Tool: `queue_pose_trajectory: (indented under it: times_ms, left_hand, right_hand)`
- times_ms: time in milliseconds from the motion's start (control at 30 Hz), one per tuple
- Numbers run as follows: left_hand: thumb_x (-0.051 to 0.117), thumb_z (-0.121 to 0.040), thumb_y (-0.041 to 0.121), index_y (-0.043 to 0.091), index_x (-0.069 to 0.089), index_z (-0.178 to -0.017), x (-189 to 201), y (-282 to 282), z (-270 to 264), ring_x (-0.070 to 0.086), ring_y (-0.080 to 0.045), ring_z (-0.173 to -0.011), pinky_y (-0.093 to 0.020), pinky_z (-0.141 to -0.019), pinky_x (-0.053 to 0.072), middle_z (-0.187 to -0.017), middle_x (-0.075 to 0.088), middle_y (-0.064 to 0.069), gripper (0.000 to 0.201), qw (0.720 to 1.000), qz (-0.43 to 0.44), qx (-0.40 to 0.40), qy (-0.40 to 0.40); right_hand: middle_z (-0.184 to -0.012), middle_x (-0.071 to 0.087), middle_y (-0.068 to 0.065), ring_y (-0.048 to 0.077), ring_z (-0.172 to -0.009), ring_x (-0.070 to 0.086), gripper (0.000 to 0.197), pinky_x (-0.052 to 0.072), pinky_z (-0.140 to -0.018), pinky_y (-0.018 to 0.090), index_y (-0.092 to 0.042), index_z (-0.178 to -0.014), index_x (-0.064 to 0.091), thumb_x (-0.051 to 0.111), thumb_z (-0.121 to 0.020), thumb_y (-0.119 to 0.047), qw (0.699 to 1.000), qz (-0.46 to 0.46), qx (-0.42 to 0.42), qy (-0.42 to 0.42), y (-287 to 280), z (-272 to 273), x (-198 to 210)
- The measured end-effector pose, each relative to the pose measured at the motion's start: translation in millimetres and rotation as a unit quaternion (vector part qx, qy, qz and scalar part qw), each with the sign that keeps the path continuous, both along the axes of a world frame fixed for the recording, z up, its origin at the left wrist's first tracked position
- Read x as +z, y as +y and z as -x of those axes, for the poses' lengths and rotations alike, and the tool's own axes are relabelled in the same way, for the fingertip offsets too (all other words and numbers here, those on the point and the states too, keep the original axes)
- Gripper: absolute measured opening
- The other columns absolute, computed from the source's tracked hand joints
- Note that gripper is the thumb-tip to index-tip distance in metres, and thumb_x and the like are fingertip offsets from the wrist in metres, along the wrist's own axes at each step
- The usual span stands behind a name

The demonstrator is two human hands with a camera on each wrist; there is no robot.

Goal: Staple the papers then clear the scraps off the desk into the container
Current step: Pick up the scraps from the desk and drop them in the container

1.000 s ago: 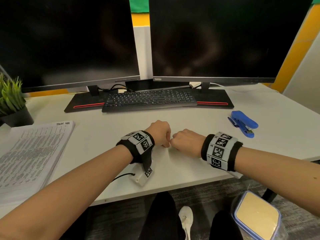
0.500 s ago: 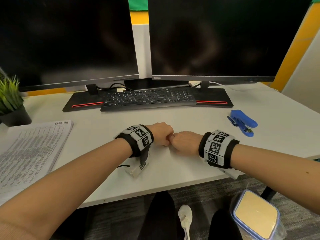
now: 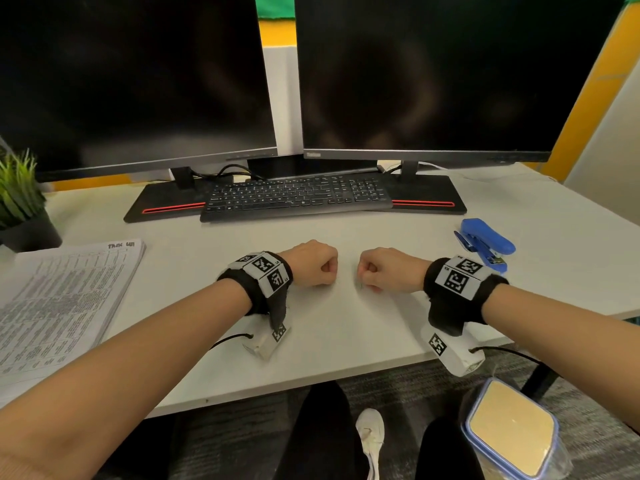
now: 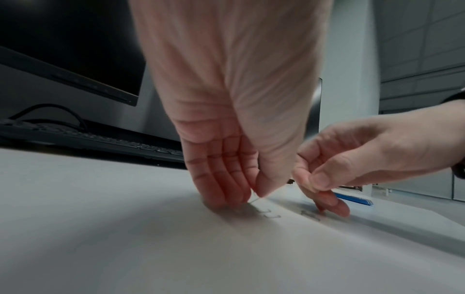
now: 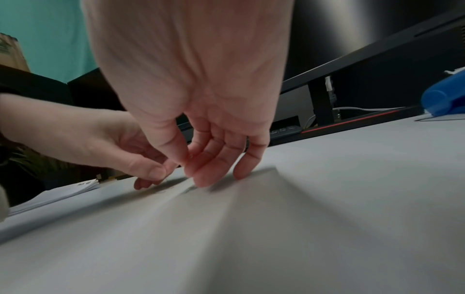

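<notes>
On the white desk my two hands rest side by side as fists, a small gap between them. My left hand pinches a thin wire staple between thumb and fingers, its tips touching the desk. Loose bent staples lie just right of it. My right hand presses thumb to forefinger above another staple; nothing shows in that pinch. The blue stapler lies to the right of my right hand. A printed paper stack sits at the desk's left. A blue-rimmed container stands below the desk edge, lower right.
A black keyboard and two dark monitors line the back of the desk. A potted plant stands at far left. My legs and a white shoe are under the front edge.
My fists touched knuckle to knuckle before; now they have drawn apart, leaving a gap over the staples. Both wrists have shifted slightly outward.
</notes>
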State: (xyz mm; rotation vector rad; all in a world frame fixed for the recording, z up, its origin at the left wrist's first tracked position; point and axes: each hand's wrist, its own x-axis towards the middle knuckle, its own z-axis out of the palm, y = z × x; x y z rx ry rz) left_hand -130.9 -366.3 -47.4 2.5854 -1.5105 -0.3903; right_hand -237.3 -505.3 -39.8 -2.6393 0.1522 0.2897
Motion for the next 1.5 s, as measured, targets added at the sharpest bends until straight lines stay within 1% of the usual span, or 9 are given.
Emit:
queue_pose_trajectory:
  times_ms: [233,333,467,667,867,967,1200,1367,1500]
  left_hand:
    - [0.059,-0.085,0.014,0.011,0.062,-0.089,2,7,-2,0.053,-0.014,-0.079,-0.019,-0.066,0.04,-0.083,0.06,0.002,0.006,0.997,0.06,0.03,0.037]
    - [0.064,-0.08,0.011,0.016,0.059,-0.078,3,9,-2,0.053,-0.013,-0.074,-0.014,-0.06,0.039,-0.071,0.058,0.008,0.007,0.993,0.097,0.046,0.051]
    - [0.065,-0.078,0.011,0.022,0.052,-0.067,3,8,-3,0.051,-0.014,-0.071,-0.021,-0.063,0.041,-0.067,0.051,0.012,0.02,0.991,0.109,0.057,0.061]
    - [0.065,-0.078,0.009,0.023,0.051,-0.063,3,6,-2,0.052,-0.004,-0.059,-0.019,-0.059,0.042,-0.063,0.057,0.01,0.025,0.988,0.095,0.076,0.099]
    - [0.064,-0.079,0.008,0.021,0.053,-0.065,3,8,-3,0.054,-0.004,-0.058,-0.023,-0.065,0.048,-0.062,0.059,0.009,0.021,0.984,0.097,0.095,0.112]
    - [0.063,-0.08,0.005,0.018,0.055,-0.07,5,14,-4,0.059,-0.007,-0.055,-0.022,-0.064,0.05,-0.062,0.064,0.005,0.019,0.982,0.092,0.106,0.13]
    - [0.068,-0.077,0.002,0.011,0.067,-0.081,2,14,2,0.058,-0.002,-0.042,-0.017,-0.058,0.051,-0.061,0.066,0.001,0.01,0.98,0.074,0.149,0.111]
    - [0.072,-0.075,0.007,0.002,0.075,-0.086,2,0,13,0.063,-0.018,-0.066,-0.031,-0.079,0.059,-0.076,0.072,-0.011,0.011,0.984,0.039,0.161,0.064]
    - [0.073,-0.075,0.008,0.003,0.072,-0.088,4,-11,19,0.071,-0.027,-0.088,-0.037,-0.087,0.058,-0.087,0.072,-0.013,0.014,0.986,-0.006,0.164,0.013]
  right_hand:
    - [-0.063,0.053,-0.011,0.016,-0.072,0.051,0.011,0.04,-0.069,0.024,-0.014,-0.083,0.055,0.046,-0.087,-0.01,0.999,0.036,0.0,-0.039,-4,-4,-3]
    - [-0.08,0.056,-0.004,0.022,-0.085,0.055,0.018,0.038,-0.074,0.024,-0.015,-0.097,0.063,0.048,-0.087,-0.012,0.996,0.085,0.011,-0.038,-3,-4,-6]
    - [-0.107,0.064,0.007,0.025,-0.101,0.059,0.034,0.038,-0.078,0.024,-0.018,-0.118,0.064,0.05,-0.088,-0.01,0.988,0.137,0.064,-0.027,-1,-1,-7]
    - [-0.112,0.066,0.005,0.027,-0.103,0.059,0.033,0.041,-0.085,0.03,-0.018,-0.114,0.066,0.043,-0.092,-0.014,0.938,0.284,0.192,-0.048,-1,1,3]
    - [-0.11,0.061,0.009,0.03,-0.1,0.058,0.03,0.039,-0.089,0.035,-0.006,-0.106,0.062,0.034,-0.096,-0.01,0.861,0.414,0.293,-0.042,9,-3,5]
    - [-0.111,0.061,0.011,0.032,-0.102,0.058,0.031,0.039,-0.091,0.038,-0.004,-0.106,0.061,0.032,-0.096,-0.007,0.842,0.435,0.314,-0.051,11,-4,3]
    - [-0.11,0.062,0.014,0.032,-0.099,0.06,0.028,0.041,-0.088,0.038,-0.001,-0.107,0.059,0.034,-0.095,-0.003,0.837,0.445,0.312,-0.059,16,-4,-4]
    - [-0.111,0.06,0.015,0.032,-0.1,0.059,0.028,0.042,-0.089,0.039,0.0,-0.111,0.056,0.034,-0.095,-0.005,0.853,0.434,0.286,-0.05,19,-3,-6]
    - [-0.109,0.059,0.017,0.034,-0.099,0.059,0.027,0.043,-0.086,0.039,0.001,-0.109,0.057,0.041,-0.091,-0.01,0.908,0.351,0.225,-0.04,13,-4,-9]
